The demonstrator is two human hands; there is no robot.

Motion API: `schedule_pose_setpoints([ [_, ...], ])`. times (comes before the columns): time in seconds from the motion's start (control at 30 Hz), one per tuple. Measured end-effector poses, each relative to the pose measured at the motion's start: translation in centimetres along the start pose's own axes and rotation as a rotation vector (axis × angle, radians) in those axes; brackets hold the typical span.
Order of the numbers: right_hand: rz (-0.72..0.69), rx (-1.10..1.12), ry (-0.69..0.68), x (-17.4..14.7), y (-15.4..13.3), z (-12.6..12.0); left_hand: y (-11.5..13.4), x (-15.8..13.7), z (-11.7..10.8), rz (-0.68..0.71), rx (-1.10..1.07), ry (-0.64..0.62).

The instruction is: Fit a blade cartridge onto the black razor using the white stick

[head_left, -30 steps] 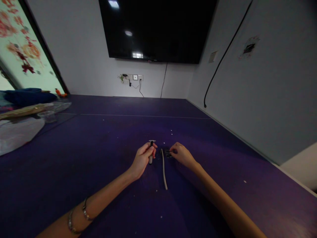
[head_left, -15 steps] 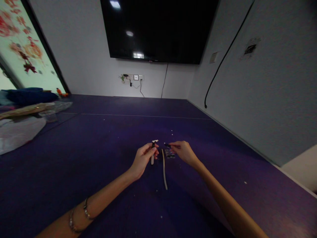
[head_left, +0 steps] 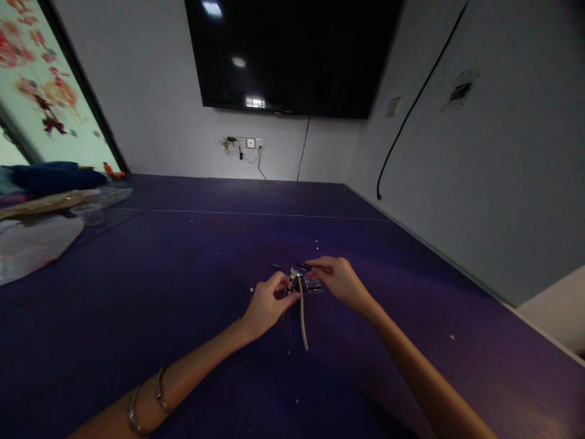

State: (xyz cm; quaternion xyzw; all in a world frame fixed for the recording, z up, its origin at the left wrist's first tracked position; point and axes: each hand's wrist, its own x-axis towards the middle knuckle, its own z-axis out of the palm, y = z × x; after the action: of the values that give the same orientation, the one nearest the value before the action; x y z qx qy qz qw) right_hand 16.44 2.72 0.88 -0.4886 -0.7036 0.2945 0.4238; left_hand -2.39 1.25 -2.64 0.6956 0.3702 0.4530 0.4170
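Observation:
My left hand [head_left: 267,305] is closed around a small tool with a shiny metal head [head_left: 296,272]. Fingers hide most of its dark handle, so I cannot tell its exact kind. Just to the right, my right hand [head_left: 338,277] pinches a thin, short black stick [head_left: 303,266], pointing left close to the metal head. A pale, slightly curved strip like a cable [head_left: 303,323] lies below, its upper end beside my left fingertips. Under my right fingers sits a small clear case with dark contents [head_left: 313,285]. A little green-dark stick [head_left: 275,266] lies beyond my left hand.
White crumbs dot the purple surface [head_left: 183,341]. Plastic bags [head_left: 41,241] and dark blue cloth [head_left: 59,175] are piled at the left. A television [head_left: 292,55] hangs on the back wall above sockets [head_left: 250,143]. A black cable [head_left: 411,110] hangs along the right wall.
My left hand has shifted slightly right and down, and its tool's head has moved right, nearer the black stick. The green-dark stick now shows on the surface. My right hand barely moved.

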Motion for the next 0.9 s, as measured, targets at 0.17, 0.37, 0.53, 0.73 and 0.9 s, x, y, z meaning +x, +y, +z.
schedule_pose_setpoints([
  [0.17, -0.035, 0.042, -0.03, -0.7, -1.6, 0.2, 0.1, -0.6, 0.3, 0.052, 0.083, 0.015],
  [0.37, -0.146, 0.028, -0.046, -1.4, -2.4, 0.4, 0.2, -0.9, 0.7, 0.067, 0.135, 0.029],
  [0.53, -0.195, -0.036, -0.068, -1.6, -3.2, 0.5, 0.2, -1.0, 0.9, 0.079, 0.102, 0.037],
  [0.73, -0.217, -0.029, -0.06, -1.6, -3.2, 0.6, 0.2, -1.0, 0.9, 0.059, 0.08, 0.054],
  [0.9, -0.218, -0.036, -0.063, -1.7, -3.4, 0.6, 0.0, -0.9, 0.9, 0.064, 0.119, 0.055],
])
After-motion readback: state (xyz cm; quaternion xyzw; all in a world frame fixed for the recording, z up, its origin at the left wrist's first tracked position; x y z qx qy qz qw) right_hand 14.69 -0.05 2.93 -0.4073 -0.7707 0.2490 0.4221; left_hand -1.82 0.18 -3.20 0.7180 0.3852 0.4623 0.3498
